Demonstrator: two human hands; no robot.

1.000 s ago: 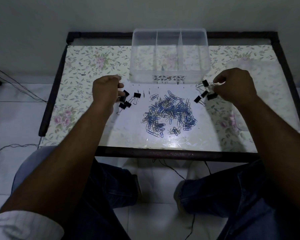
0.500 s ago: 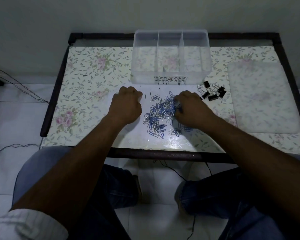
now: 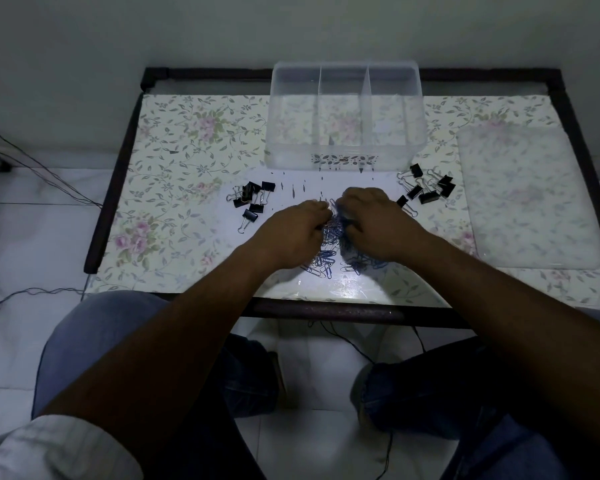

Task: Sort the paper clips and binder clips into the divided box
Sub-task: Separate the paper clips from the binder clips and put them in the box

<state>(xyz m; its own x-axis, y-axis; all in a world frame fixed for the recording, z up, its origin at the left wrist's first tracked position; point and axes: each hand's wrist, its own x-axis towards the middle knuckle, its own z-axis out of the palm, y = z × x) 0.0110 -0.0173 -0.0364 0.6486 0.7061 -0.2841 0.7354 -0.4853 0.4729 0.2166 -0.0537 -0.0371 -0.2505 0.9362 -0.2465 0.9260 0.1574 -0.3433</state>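
Note:
A heap of blue paper clips lies at the table's middle, mostly covered by both hands. My left hand and my right hand press in from either side, fingers curled around the heap and nearly touching. Several black binder clips lie in a cluster to the left, and another cluster of binder clips lies to the right. The clear divided box with three compartments stands behind the heap, and I see nothing inside it.
The clear box lid lies flat at the right of the table, which has a floral top and a dark frame. Cables run over the floor at the left. My knees sit under the table's near edge.
Both hands have left the binder clip clusters at the sides and come together over the paper clip heap, squeezing it into a tighter pile. The binder clips now lie uncovered.

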